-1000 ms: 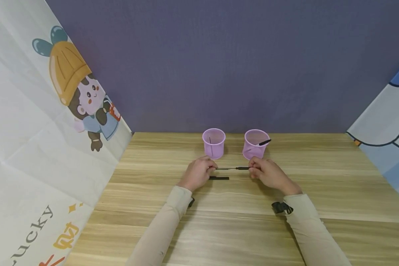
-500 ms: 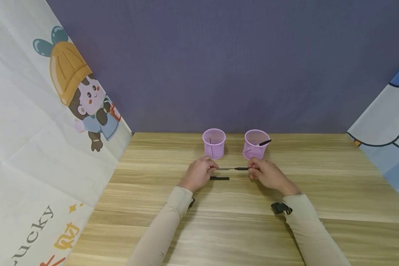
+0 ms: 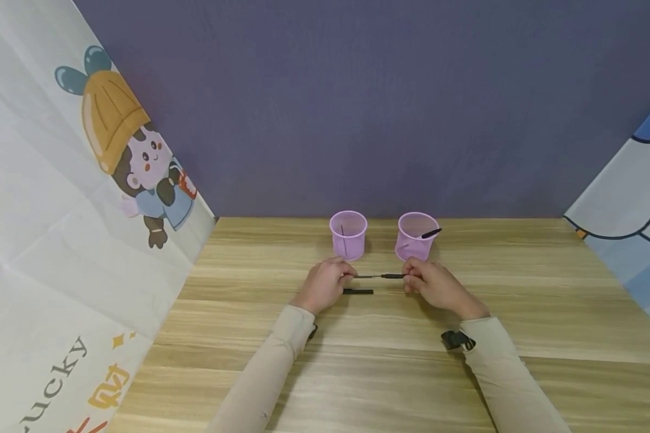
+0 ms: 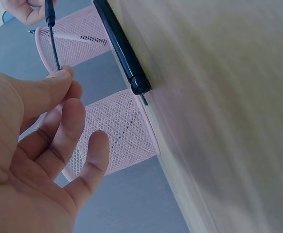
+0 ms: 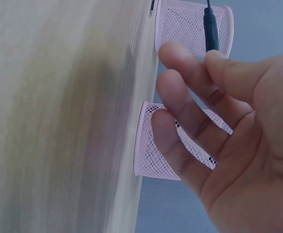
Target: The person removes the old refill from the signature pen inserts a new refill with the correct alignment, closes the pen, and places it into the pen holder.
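Note:
In the head view my left hand [image 3: 325,282] and right hand [image 3: 433,285] face each other above the wooden table. Between them runs a thin dark rod [image 4: 54,48], like a pen refill, its near end pinched by my left thumb and fingertips. My right thumb and index finger pinch a black tapered pen part [image 5: 210,28] at the rod's other end. Just below the hands lies a black pen barrel [image 3: 359,291], partly behind the left hand. Beside it, a thin piece with a metallic tip [image 5: 151,13] shows; most of it is hidden.
Two pink mesh cups stand behind the hands. The left cup [image 3: 349,243] holds a thin dark stick, and the right cup [image 3: 411,248] has a black-ended pen [image 3: 431,233] leaning over its rim. A dark blue panel [image 3: 325,120] rises behind the table [image 3: 368,373].
My right hand has drifted slightly left with the black pen part, toward the left hand. Both hands keep their pinch; the barrel and cups stay in place.

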Tool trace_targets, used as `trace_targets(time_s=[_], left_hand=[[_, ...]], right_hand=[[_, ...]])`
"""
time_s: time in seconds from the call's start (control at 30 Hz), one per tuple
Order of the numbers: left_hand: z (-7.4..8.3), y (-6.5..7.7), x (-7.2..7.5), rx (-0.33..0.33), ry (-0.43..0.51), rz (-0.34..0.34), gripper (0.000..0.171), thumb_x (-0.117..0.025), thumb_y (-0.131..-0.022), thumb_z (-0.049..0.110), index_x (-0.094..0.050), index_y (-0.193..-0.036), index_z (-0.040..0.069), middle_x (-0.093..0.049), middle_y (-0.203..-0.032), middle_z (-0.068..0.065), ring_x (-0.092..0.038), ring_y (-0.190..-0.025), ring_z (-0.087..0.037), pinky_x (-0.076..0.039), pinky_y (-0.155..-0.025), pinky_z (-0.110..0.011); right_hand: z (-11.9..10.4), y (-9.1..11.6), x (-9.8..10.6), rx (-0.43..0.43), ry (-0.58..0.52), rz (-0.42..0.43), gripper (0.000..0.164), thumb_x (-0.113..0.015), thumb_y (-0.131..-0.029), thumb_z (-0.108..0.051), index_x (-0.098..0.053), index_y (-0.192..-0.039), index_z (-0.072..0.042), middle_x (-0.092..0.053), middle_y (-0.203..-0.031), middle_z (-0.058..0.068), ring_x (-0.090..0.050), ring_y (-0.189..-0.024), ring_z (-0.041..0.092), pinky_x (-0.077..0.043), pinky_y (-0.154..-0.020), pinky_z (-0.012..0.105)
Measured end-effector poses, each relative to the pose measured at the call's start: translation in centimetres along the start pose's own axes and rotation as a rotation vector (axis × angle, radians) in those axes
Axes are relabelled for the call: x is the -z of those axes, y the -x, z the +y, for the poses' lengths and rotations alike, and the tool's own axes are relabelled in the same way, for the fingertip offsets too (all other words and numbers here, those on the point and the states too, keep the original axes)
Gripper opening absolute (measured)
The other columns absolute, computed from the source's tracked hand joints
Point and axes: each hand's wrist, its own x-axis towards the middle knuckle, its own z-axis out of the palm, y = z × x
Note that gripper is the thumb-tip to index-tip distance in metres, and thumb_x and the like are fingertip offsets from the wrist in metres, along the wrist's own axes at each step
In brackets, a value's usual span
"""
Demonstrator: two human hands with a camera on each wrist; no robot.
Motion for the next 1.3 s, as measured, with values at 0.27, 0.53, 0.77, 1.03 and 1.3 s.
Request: trace_targets(time_s=[0.27, 0.53, 0.77, 1.03, 1.3], left_hand=[[0.07, 0.03, -0.10, -0.002, 0.012, 0.000, 0.009, -0.073, -0.093, 0.012, -0.080, -0.100, 0.012, -0.076, -0.100, 0.000, -0.072, -0.096, -0.017, -0.059, -0.091, -0.037], [-0.02, 0.10, -0.08, -0.008, -0.003, 0.003, 0.008, -0.074, -0.093, 0.015, -0.080, -0.099, 0.015, -0.076, -0.099, 0.003, -0.072, -0.095, -0.015, -0.059, -0.090, -0.035], [-0.08, 0.12, -0.11, -0.010, 0.000, 0.011, 0.007, -0.075, -0.092, 0.017, -0.080, -0.098, 0.016, -0.077, -0.098, 0.003, -0.072, -0.095, -0.015, -0.059, -0.089, -0.037], [-0.13, 0.05, -0.20, -0.017, -0.009, 0.017, 0.007, -0.077, -0.091, 0.019, -0.080, -0.097, 0.017, -0.078, -0.098, 0.004, -0.073, -0.095, -0.015, -0.059, -0.090, -0.036], [-0.04, 0.09, -0.07, -0.016, -0.012, 0.019, 0.006, -0.078, -0.091, 0.018, -0.080, -0.095, 0.017, -0.078, -0.097, 0.004, -0.073, -0.095, -0.015, -0.058, -0.090, -0.036]], right_hand=[[-0.07, 0.04, -0.13, 0.006, 0.001, 0.005, 0.007, -0.063, -0.101, -0.011, -0.062, -0.096, -0.006, -0.072, -0.077, -0.002, -0.062, -0.066, 0.008, -0.049, -0.063, 0.023], [-0.15, 0.01, -0.27, 0.007, -0.007, 0.003, 0.007, -0.064, -0.100, -0.012, -0.062, -0.096, -0.006, -0.071, -0.075, -0.004, -0.062, -0.066, 0.007, -0.051, -0.063, 0.022], [-0.27, -0.01, -0.40, -0.003, -0.005, -0.003, 0.008, -0.063, -0.101, -0.013, -0.062, -0.096, -0.007, -0.071, -0.076, -0.005, -0.060, -0.067, 0.002, -0.050, -0.064, 0.022], [-0.30, 0.02, -0.53, 0.000, -0.008, -0.011, 0.008, -0.063, -0.102, -0.014, -0.062, -0.097, -0.008, -0.072, -0.076, -0.004, -0.061, -0.067, 0.006, -0.049, -0.063, 0.022], [-0.55, 0.03, -0.50, -0.005, -0.018, -0.021, 0.010, -0.063, -0.102, -0.015, -0.061, -0.097, -0.007, -0.072, -0.077, -0.004, -0.061, -0.067, 0.005, -0.049, -0.063, 0.022]])
